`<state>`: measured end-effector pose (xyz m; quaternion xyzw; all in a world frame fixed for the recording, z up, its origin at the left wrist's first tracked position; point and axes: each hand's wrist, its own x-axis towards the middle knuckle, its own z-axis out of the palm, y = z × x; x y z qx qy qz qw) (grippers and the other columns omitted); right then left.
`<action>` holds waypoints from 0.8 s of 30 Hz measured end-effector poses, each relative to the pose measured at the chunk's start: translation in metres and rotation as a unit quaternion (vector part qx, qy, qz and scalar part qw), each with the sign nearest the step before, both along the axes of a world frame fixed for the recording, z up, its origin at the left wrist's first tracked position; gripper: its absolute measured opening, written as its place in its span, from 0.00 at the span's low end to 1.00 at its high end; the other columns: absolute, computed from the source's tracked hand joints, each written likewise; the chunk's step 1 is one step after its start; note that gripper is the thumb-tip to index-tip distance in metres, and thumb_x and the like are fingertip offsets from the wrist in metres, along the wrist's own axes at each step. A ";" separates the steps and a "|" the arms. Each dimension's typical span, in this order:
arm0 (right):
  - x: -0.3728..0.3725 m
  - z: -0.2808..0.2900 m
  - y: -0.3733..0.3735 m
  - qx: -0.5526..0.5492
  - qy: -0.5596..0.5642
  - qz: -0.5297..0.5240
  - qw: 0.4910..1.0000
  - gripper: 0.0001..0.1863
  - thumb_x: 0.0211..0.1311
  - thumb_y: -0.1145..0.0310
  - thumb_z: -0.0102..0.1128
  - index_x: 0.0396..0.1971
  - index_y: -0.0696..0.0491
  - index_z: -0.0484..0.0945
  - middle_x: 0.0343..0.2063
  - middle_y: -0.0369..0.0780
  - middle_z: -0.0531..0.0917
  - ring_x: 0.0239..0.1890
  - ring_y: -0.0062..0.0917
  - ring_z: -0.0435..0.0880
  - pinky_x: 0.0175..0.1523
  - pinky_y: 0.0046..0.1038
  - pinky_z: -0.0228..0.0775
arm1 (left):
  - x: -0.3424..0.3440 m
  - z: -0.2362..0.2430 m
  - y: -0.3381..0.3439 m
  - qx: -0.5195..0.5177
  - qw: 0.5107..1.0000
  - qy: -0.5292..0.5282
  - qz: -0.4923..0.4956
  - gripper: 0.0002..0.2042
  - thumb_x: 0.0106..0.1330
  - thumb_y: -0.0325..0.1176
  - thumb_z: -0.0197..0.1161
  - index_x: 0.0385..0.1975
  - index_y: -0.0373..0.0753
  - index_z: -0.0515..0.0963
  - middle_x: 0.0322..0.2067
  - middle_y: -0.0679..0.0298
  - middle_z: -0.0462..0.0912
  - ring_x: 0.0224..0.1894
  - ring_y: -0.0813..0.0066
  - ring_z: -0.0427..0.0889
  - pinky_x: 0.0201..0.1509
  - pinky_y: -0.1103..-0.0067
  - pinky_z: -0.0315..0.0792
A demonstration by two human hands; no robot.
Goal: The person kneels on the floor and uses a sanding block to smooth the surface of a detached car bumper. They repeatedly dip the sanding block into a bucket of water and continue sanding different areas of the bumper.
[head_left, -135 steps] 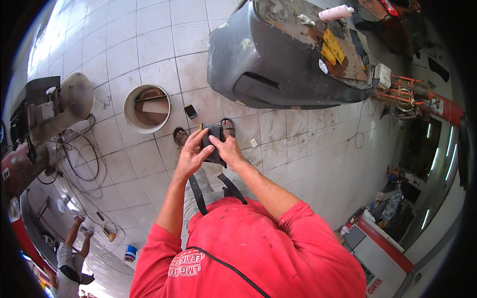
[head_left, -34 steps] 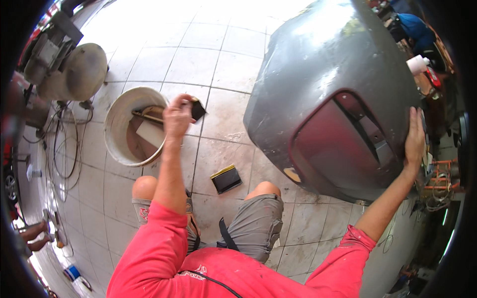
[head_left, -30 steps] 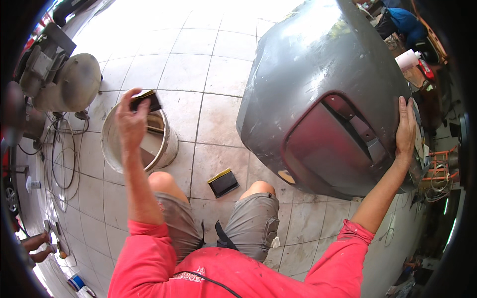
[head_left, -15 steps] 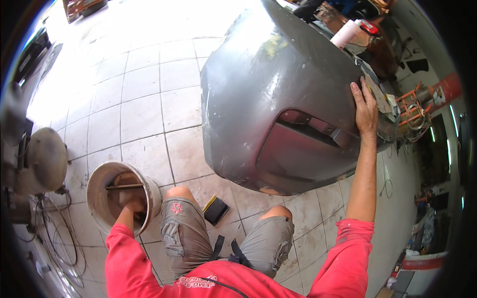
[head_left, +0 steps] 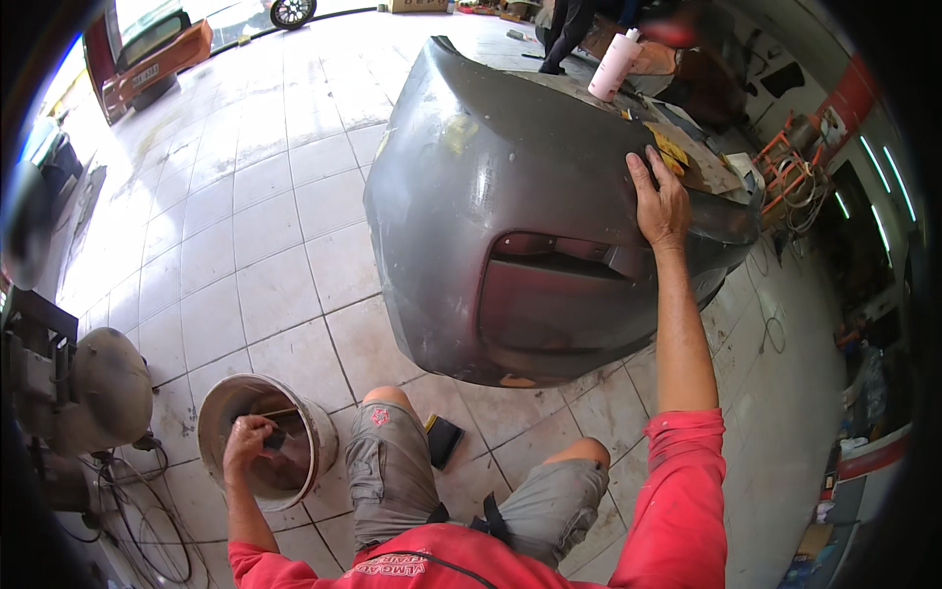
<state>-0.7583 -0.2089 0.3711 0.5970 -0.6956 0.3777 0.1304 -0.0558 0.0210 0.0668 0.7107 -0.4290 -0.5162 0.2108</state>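
Note:
My left hand (head_left: 248, 447) is closed over the mouth of a white bucket (head_left: 322, 440), pinching a small dark piece (head_left: 276, 441) whose kind I cannot make out. Murky brownish water seems to fill the bottom of the bucket, and a stick leans inside it. My right hand (head_left: 663, 206) lies with fingers stretched out on the upper edge of a grey car bumper (head_left: 451, 226). The bumper has a recessed opening with reddish patches, scuffs and a yellowish spot.
A black-and-yellow block (head_left: 444, 442) lies on the tiled floor between my knees. A pink bottle (head_left: 615, 67) and yellow gloves or cloth (head_left: 667, 147) rest behind the bumper. Cables (head_left: 147, 520) coil beside a round-topped stand (head_left: 103, 391) at left. Someone's legs (head_left: 567, 34) show at the back.
My left hand has come up from deep in the bucket, bringing the small dark piece into sight. The view has tilted up; my right hand stays on the bumper.

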 end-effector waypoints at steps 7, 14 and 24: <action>-0.019 -0.018 0.014 -0.053 0.135 0.075 0.987 0.42 0.72 0.30 0.54 0.65 0.54 0.82 0.61 0.46 0.85 0.67 0.44 0.81 0.69 0.38 0.73 | -0.208 0.219 -0.142 -0.531 0.840 -0.049 -0.098 0.11 0.76 0.29 0.62 0.53 0.35 0.87 0.48 0.51 0.91 0.50 0.60 0.92 0.57 0.70 0.80; -0.110 -0.046 0.028 -0.125 0.137 0.023 0.982 0.30 0.79 0.40 0.51 0.55 0.53 0.87 0.56 0.43 0.89 0.60 0.39 0.85 0.63 0.40 0.73 | -0.387 0.135 -0.149 -0.689 0.709 -0.148 -0.036 0.37 0.77 0.40 0.63 0.76 0.21 0.58 0.76 0.31 0.57 0.80 0.34 0.55 0.82 0.55 0.56; -0.118 -0.057 0.032 -0.110 0.127 0.028 0.985 0.31 0.77 0.37 0.53 0.53 0.50 0.88 0.54 0.39 0.90 0.59 0.36 0.86 0.68 0.40 0.69 | -0.415 0.233 -0.195 -0.692 0.693 -0.189 -0.072 0.38 0.83 0.49 0.51 0.78 0.21 0.54 0.77 0.29 0.53 0.81 0.29 0.49 0.84 0.55 0.50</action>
